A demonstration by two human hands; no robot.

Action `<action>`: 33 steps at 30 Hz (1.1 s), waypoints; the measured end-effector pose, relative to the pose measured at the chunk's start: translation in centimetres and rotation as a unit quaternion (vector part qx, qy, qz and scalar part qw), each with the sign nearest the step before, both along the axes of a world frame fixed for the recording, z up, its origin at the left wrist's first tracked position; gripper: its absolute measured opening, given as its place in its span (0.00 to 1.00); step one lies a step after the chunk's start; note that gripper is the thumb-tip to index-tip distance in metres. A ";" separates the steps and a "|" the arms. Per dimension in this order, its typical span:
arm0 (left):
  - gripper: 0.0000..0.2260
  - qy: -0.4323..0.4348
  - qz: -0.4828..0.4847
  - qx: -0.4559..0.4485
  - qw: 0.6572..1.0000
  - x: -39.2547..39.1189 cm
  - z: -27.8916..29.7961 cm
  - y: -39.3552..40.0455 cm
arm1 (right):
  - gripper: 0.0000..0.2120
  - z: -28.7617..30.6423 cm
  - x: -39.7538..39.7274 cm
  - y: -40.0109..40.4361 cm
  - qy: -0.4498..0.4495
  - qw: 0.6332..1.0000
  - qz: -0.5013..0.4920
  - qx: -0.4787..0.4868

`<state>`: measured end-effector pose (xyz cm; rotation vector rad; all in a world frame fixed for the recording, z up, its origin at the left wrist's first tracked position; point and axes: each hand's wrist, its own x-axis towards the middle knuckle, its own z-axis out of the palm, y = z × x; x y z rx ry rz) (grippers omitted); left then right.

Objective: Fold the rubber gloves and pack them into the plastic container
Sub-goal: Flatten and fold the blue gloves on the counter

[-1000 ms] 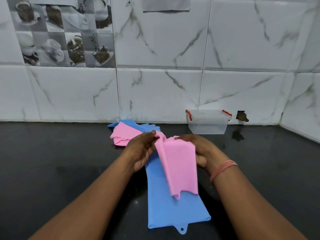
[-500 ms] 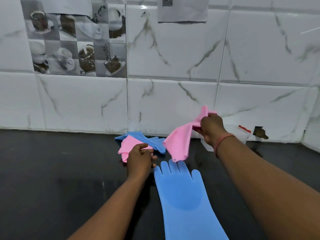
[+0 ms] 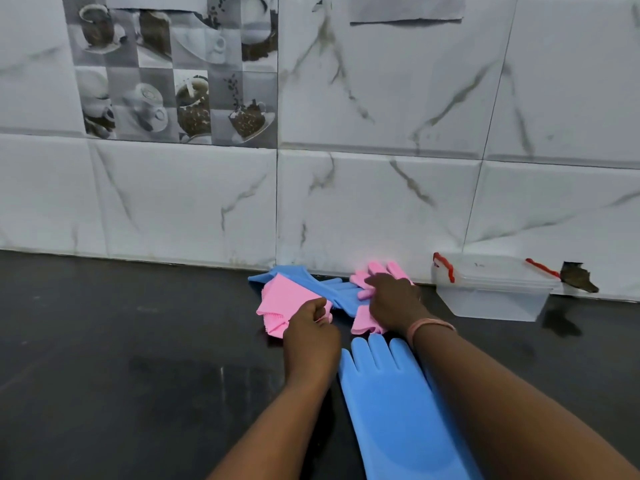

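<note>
From the head view, we see our left hand (image 3: 311, 329) with fingers curled, pinching the near edge of a pink glove (image 3: 280, 304) that lies partly over a blue glove (image 3: 301, 278) close to the table's (image 3: 104, 358) back edge. Our right hand (image 3: 394, 301) lies flat, fingers fairly straight, pressing on a second pink glove (image 3: 375, 271) just beside the first pair, its fingers pointing toward the wall. A second blue glove (image 3: 391, 393) lies flat and unfolded between our forearms, running to the table's near edge, its fingertips just short of both hands. The container (image 3: 491, 292) stands at the back edge toward the right corner, near the right hand but apart from it; its lid looks to be on, red clips raised.

We judge the gloves light, limp and somewhat grippy, so folds may spring open unless pressed. The cuff or a folded edge seems the best hold. No glove appears packed yet.
</note>
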<state>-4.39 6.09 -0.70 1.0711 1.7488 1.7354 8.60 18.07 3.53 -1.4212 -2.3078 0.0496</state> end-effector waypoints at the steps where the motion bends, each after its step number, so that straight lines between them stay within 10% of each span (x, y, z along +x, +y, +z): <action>1: 0.20 0.002 -0.004 -0.001 1.000 0.0 0.0 0.1 | 0.19 0.2 -0.8 0.0 -0.006 1.000 -0.008 0.022; 7: 0.18 0.012 -0.012 -0.010 1.000 0.1 0.0 0.0 | 0.14 0.1 -3.6 -0.2 -0.101 0.995 -0.020 0.000; 10: 0.19 0.011 -0.025 -0.009 1.000 0.1 -0.1 -0.4 | 0.11 0.8 -3.9 -0.1 0.143 0.989 -0.039 -0.014; 16: 0.23 -0.131 -0.072 0.042 0.988 0.5 1.1 -0.9 | 0.06 8.0 -3.7 -1.9 0.670 0.725 0.072 -0.140; 18: 0.30 -0.238 -0.114 0.085 0.961 0.7 1.7 -1.3 | 0.06 10.1 -2.6 -3.3 0.740 0.625 0.158 -0.193; 20: 0.37 -0.307 -0.168 0.112 0.930 1.0 2.6 -1.9 | 0.07 11.6 -0.8 -4.9 0.756 0.603 0.173 -0.188; 22: 0.45 -0.367 -0.263 0.121 0.884 1.1 3.4 -2.6 | 0.06 11.8 0.9 -7.0 0.725 0.647 0.160 -0.174; 25: 0.42 -0.442 -0.439 0.143 0.769 1.2 4.2 -3.7 | 0.07 9.8 2.4 -8.7 0.507 0.848 0.114 -0.102; 33: 0.09 -0.506 -0.284 0.128 0.804 -1.0 3.3 -3.0 | 0.15 3.6 3.2 -5.5 0.113 0.986 -0.043 -0.118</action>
